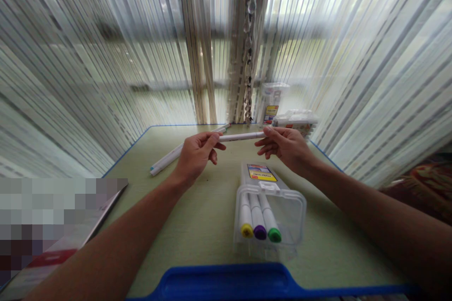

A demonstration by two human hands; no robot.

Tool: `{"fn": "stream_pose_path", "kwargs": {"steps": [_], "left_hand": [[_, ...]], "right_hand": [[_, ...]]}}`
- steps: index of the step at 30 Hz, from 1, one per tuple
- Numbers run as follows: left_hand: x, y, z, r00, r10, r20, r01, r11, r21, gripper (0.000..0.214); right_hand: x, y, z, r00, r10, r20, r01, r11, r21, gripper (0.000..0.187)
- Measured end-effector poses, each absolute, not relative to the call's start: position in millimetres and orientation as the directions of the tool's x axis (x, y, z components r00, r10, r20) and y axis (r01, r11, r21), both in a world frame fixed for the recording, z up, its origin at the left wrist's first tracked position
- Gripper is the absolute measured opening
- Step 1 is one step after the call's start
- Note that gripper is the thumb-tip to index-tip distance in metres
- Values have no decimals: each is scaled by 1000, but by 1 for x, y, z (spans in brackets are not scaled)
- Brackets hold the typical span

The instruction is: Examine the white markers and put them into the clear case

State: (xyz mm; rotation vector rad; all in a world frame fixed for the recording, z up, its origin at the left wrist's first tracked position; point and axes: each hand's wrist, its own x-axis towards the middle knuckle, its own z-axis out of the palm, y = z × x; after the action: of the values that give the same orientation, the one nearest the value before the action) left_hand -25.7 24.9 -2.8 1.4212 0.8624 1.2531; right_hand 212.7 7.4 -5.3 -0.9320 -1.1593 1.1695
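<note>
White marker (pixel 242 137), one: held level above the middle of the table (pixel 197 225), toward its far edge. We record the left hand (pixel 197 153) with fingers closed around one end and the right hand (pixel 286 148) pinching the other end between thumb and fingertips.

Risks, as we judge them:
- Both grips sit at the very ends. If a cap comes free with a jerk, the barrel could slip and drop onto the table or roll toward an edge.
- An uncapped tip so close to the fingers could mark skin or the pale green tabletop.
- Either forearm, if lowered, could knock the case below.

Containers:
- Clear plastic case (pixel 270 216), near the table's near edge, right of centre, lid apparently folded back. It holds three markers with yellow, purple and green caps pointing at us, and empty room beside the green one.
- Second clear case (pixel 296 120), far right corner, contents too blurred to tell.
- Upright box (pixel 271 101) just behind it, contents not visible.

Loose: two markers (pixel 165 160) lying toward the far left edge.
</note>
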Motion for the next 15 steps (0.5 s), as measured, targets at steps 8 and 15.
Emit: {"fn": "stream_pose_path", "kwargs": {"steps": [8,15], "left_hand": [[-26,24,-3,239,925,296,8,-306,952,37],[-27,23,-4,268,917,296,86,-329,940,37]], "right_hand": [[214,6,-5,16,981,195,-139,195,-971,38],[211,4,-6,0,980,199,-116,198,-973,38]]}}
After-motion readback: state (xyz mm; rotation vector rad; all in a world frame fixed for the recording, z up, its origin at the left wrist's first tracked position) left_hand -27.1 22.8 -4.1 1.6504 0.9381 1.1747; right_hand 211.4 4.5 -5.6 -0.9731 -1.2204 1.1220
